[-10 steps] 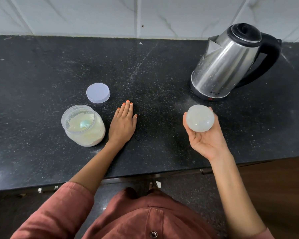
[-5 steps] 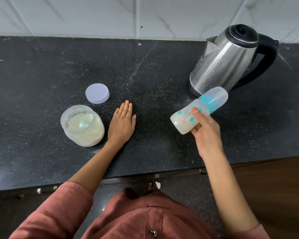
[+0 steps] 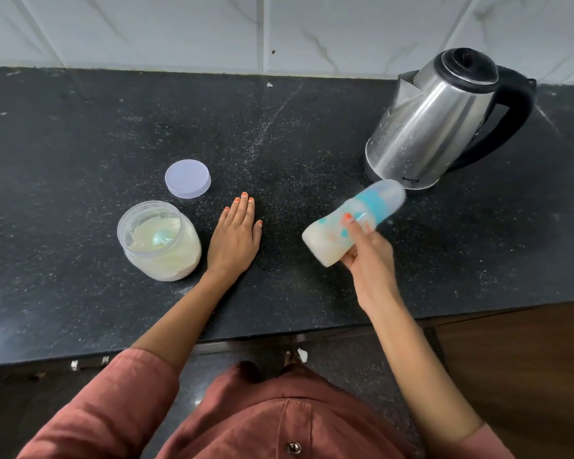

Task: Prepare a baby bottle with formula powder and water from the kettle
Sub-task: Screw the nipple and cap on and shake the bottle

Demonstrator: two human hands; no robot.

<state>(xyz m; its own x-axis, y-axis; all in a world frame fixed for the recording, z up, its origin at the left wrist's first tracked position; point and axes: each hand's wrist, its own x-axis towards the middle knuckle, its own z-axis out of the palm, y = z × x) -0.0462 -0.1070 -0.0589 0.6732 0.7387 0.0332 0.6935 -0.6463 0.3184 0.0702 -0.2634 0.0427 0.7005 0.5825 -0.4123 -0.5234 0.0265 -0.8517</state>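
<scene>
My right hand (image 3: pixel 367 256) grips a baby bottle (image 3: pixel 353 221) above the black counter (image 3: pixel 80 134). The bottle is tilted, its capped top with a teal ring pointing up and right toward the kettle (image 3: pixel 441 124), and holds milky white liquid. It looks slightly blurred. The steel kettle with black lid and handle stands at the back right. An open clear jar of formula powder (image 3: pixel 159 240) with a teal scoop inside sits at the left. My left hand (image 3: pixel 236 235) rests flat on the counter beside the jar, fingers straight.
The jar's pale round lid (image 3: pixel 188 178) lies flat on the counter behind the jar. A white tiled wall (image 3: pixel 279 31) backs the counter. The counter's front edge runs just ahead of my body, with a brown cabinet front (image 3: pixel 517 359) below at the right.
A second ago the bottle's base faced the camera in my right palm; it has since swung so its cap points toward the kettle. My left hand has not moved.
</scene>
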